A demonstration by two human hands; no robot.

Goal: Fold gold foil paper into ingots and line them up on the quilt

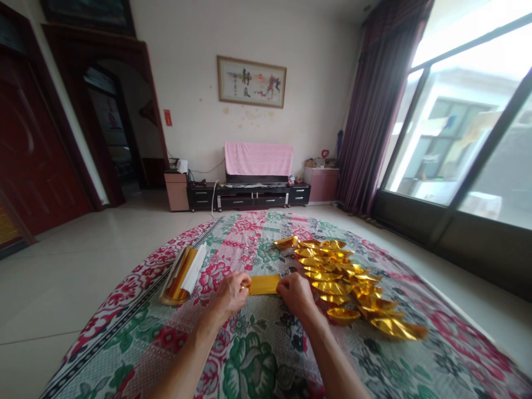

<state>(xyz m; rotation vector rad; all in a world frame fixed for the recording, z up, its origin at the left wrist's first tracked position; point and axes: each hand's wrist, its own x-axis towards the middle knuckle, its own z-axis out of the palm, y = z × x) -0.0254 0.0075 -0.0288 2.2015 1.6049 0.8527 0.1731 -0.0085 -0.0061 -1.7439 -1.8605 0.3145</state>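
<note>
A flat strip of gold paper is stretched level between my two hands, above the middle of the flowered cloth. My left hand pinches its left end, and my right hand pinches its right end, both with fingers closed. Just right of my right hand, several folded gold boat shapes lie in overlapping rows. Left of my left hand rests a loosely rolled stack of gold and white sheets.
The cloth covers a rounded surface reaching forward. Beyond it stand a low black cabinet, a pink cloth over something on top, and a pink side cabinet. A purple curtain and windows are at the right.
</note>
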